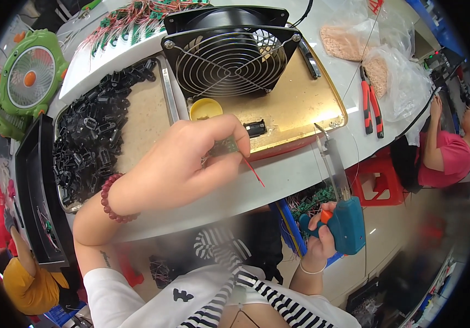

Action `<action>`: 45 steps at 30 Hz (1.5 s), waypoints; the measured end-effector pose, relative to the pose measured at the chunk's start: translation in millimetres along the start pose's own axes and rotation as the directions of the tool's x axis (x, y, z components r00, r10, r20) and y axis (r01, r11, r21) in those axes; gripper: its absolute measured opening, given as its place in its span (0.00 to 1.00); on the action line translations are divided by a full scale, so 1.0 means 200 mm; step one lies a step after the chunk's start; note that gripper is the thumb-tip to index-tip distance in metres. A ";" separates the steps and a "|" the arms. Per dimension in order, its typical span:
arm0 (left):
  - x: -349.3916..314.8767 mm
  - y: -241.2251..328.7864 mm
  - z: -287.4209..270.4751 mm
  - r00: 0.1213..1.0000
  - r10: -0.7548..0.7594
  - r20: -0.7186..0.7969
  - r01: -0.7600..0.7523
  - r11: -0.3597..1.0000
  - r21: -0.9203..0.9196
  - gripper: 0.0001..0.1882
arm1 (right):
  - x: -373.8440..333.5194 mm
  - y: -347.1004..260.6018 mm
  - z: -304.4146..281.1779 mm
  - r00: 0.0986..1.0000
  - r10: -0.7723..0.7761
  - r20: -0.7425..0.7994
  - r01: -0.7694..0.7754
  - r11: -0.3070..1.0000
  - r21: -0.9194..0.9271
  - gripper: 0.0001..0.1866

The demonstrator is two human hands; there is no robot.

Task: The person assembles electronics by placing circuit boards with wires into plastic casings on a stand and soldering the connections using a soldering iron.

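Over the near edge of the gold tray (306,112), my left hand (186,161) pinches a thin red wire (254,173) between thumb and forefinger. Something greenish shows partly behind those fingers; its kind is hidden. Just beyond the fingertips a small black housing (256,128) lies on the tray, near a round yellow dish (206,108). My right hand (322,249), off the table's front edge, is closed around a teal soldering gun (349,224) with an orange trigger. Its metal tip points up toward the tray's right corner, beside a thin solder wire.
A black fan with a wire guard (229,63) stands behind the dish. Left of it, a tray (168,90) holds many black housings. Red-handled pliers (376,109) and plastic bags (396,82) lie right; a red stool (377,183) stands below. Other people sit at both sides.
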State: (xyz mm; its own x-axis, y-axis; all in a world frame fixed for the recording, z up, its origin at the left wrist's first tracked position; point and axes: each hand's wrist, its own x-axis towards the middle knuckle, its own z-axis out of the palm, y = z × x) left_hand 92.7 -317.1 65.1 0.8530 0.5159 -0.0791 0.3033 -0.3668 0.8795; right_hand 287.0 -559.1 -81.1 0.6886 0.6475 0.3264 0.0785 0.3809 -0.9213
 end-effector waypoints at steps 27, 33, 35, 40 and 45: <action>0.11 -0.08 0.02 0.863 0.374 -0.338 -0.164 0.842 0.514 0.05 | -0.01 -0.06 0.11 0.996 0.072 0.047 -0.072 0.997 0.008 0.28; 0.09 -0.11 0.03 0.847 0.368 -0.383 -0.152 0.858 0.490 0.06 | -0.04 -0.06 0.11 0.982 0.132 0.133 -0.136 0.990 0.027 0.28; 0.09 -0.10 0.02 0.831 0.388 -0.399 -0.169 0.859 0.483 0.06 | -0.06 -0.05 0.10 0.980 0.164 0.112 -0.177 0.978 0.110 0.31; 0.10 -0.07 0.03 0.859 0.364 -0.361 -0.171 0.868 0.467 0.05 | -0.04 -0.09 0.16 0.986 0.147 0.081 -0.151 0.988 0.041 0.28; 0.10 -0.10 0.04 0.864 0.370 -0.341 -0.172 0.854 0.491 0.05 | -0.02 -0.12 0.22 0.993 0.116 0.036 -0.115 0.993 -0.020 0.22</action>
State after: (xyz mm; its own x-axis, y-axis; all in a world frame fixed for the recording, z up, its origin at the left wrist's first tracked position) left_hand 106.7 -305.7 41.2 0.7049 0.5740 0.4166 0.3212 -0.7821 0.5340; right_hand 250.4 -542.4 -50.9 0.6665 0.7108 0.2248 0.0128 0.2906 -0.9568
